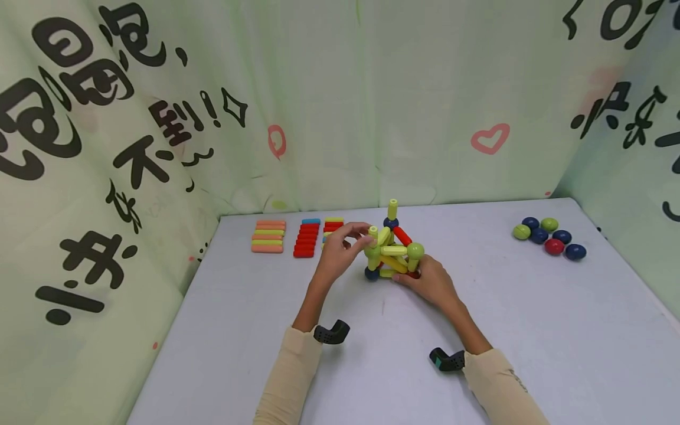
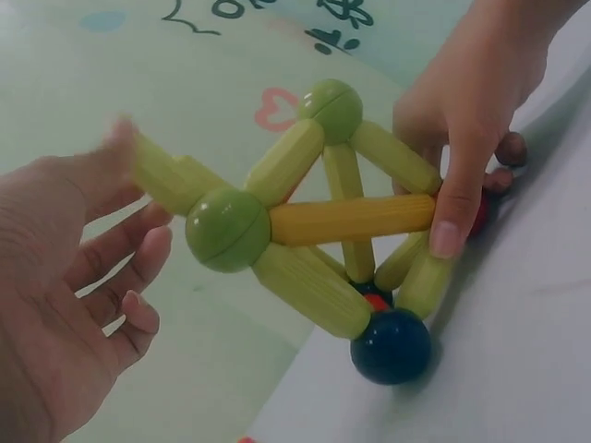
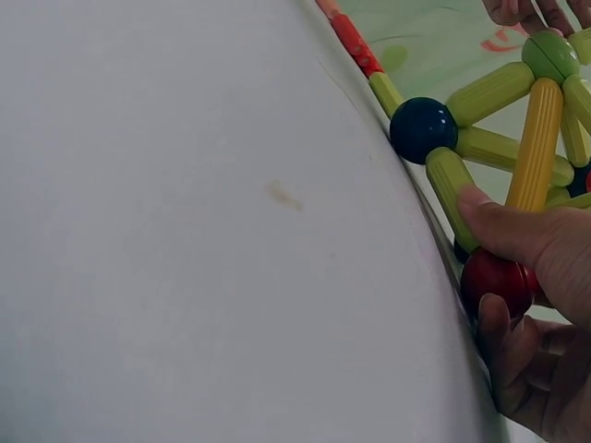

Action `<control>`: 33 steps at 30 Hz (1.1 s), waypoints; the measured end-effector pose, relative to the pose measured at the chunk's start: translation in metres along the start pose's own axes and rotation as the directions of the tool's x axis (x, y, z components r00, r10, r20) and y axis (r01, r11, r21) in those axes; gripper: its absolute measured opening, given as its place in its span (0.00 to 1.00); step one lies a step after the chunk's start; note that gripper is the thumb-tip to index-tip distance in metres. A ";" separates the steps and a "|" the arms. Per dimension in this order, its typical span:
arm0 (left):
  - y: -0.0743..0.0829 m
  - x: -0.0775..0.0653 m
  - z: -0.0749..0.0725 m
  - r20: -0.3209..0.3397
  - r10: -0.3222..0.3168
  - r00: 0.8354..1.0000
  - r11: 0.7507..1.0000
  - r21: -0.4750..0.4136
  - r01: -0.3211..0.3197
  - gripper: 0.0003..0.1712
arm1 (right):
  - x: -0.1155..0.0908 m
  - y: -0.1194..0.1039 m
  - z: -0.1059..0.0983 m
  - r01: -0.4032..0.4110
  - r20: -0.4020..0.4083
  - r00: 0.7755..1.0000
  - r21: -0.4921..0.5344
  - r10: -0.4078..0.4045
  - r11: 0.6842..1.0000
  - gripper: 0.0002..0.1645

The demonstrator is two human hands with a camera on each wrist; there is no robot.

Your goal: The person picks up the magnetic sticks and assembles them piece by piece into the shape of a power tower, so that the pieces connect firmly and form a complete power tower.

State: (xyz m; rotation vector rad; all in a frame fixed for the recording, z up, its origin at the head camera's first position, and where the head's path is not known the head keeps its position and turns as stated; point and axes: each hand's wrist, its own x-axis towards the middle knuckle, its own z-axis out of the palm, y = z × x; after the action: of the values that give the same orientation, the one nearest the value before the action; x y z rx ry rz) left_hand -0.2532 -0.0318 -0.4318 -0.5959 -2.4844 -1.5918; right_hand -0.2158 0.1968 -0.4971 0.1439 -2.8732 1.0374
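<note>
A frame of ribbed rods and balls (image 1: 394, 251) stands on the table between both hands, its rods mostly yellow-green. My left hand (image 1: 340, 248) pinches a yellow-green rod (image 2: 164, 175) that sticks out from a green ball (image 2: 229, 231); the fingertips are at the rod's outer end. At the lower right corner my right hand (image 1: 431, 282) grips the frame, thumb over a rod and fingers round a dark red ball (image 3: 497, 281). An orange-yellow rod (image 2: 355, 220) runs between these two balls. A blue ball (image 2: 391, 346) forms a lower corner on the table.
Orange and yellow-green rods (image 1: 268, 236) lie in a row at the back left, beside a row of red rods (image 1: 305, 242). Several loose balls (image 1: 554, 247) in blue, green and red sit at the right. A printed curtain (image 1: 425, 106) hangs behind the table.
</note>
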 end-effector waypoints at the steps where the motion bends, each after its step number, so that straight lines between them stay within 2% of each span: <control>1: -0.003 0.001 -0.001 -0.017 -0.002 1.000 1.000 0.006 0.002 0.18 | 0.000 0.000 0.000 -0.005 -0.003 1.000 0.002 0.005 1.000 0.33; 3: -0.010 0.002 -0.002 -0.060 -0.020 0.998 0.997 0.072 0.024 0.17 | 0.000 0.001 -0.001 -0.014 -0.014 1.000 0.005 0.014 1.000 0.33; 5: -0.019 0.001 -0.004 -0.103 -0.048 0.994 0.978 0.196 0.067 0.14 | -0.001 0.001 -0.001 -0.029 -0.024 0.999 0.006 0.029 1.000 0.32; 7: -0.029 0.000 -0.006 -0.134 -0.089 0.987 0.923 0.360 0.132 0.13 | -0.002 0.002 -0.001 -0.054 -0.037 0.998 0.019 0.054 0.998 0.31; 10: -0.042 -0.002 -0.006 -0.143 -0.148 0.979 0.799 0.565 0.204 0.17 | -0.004 0.002 -0.001 -0.092 -0.070 0.993 0.038 0.094 0.995 0.30; 12: -0.050 -0.003 -0.005 -0.128 -0.164 0.978 0.727 0.654 0.208 0.21 | -0.006 0.001 0.000 -0.101 -0.103 0.989 0.051 0.106 0.994 0.30; 14: -0.057 -0.003 -0.003 -0.101 -0.158 0.982 0.667 0.723 0.182 0.23 | -0.008 0.000 0.000 -0.094 -0.131 0.986 0.058 0.101 0.994 0.32; 16: -0.062 -0.003 -0.001 -0.077 -0.149 0.986 0.624 0.766 0.154 0.25 | -0.010 -0.002 0.000 -0.072 -0.146 0.986 0.074 0.082 0.995 0.37; 19: -0.067 -0.003 0.002 -0.062 -0.152 0.986 0.595 0.791 0.141 0.25 | -0.012 -0.005 0.000 -0.060 -0.096 0.993 0.146 0.074 0.987 0.45; 21: -0.068 -0.004 0.003 -0.065 -0.171 0.983 0.606 0.780 0.157 0.24 | -0.013 -0.008 0.000 -0.067 -0.039 0.996 0.210 0.077 0.975 0.51; 22: -0.067 -0.005 0.003 -0.065 -0.183 0.981 0.622 0.765 0.167 0.23 | -0.014 -0.009 0.000 -0.078 -0.007 0.997 0.241 0.082 0.967 0.54; 23: -0.066 -0.005 0.004 -0.064 -0.203 0.977 0.647 0.740 0.183 0.22 | -0.014 -0.011 0.000 -0.095 0.026 0.996 0.270 0.091 0.958 0.55; 25: -0.063 -0.006 0.004 -0.052 -0.244 0.968 0.725 0.654 0.218 0.19 | -0.014 -0.013 0.001 -0.112 0.071 0.993 0.305 0.094 0.946 0.59; 27: -0.057 -0.007 0.004 -0.025 -0.262 0.965 0.817 0.526 0.236 0.17 | -0.014 -0.015 0.003 -0.124 0.090 0.991 0.324 0.100 0.938 0.61; 29: -0.050 -0.008 0.003 0.008 -0.237 0.971 0.902 0.374 0.217 0.16 | -0.014 -0.015 0.005 -0.129 0.096 0.990 0.333 0.103 0.934 0.62; 31: -0.037 -0.008 0.002 0.036 -0.165 0.986 0.962 0.224 0.153 0.16 | -0.013 -0.016 0.007 -0.125 0.089 0.991 0.342 0.100 0.931 0.62; 33: -0.022 -0.009 0.002 0.043 -0.083 0.996 0.993 0.092 0.079 0.17 | -0.014 -0.016 0.008 -0.120 0.081 0.992 0.348 0.098 0.930 0.61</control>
State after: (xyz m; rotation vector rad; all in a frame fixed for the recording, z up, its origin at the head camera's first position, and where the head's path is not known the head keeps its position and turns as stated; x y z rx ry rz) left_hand -0.2534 -0.0399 -0.4542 -0.5328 -2.6306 -1.4989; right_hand -0.2008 0.1803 -0.4947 0.0381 -2.7440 1.5915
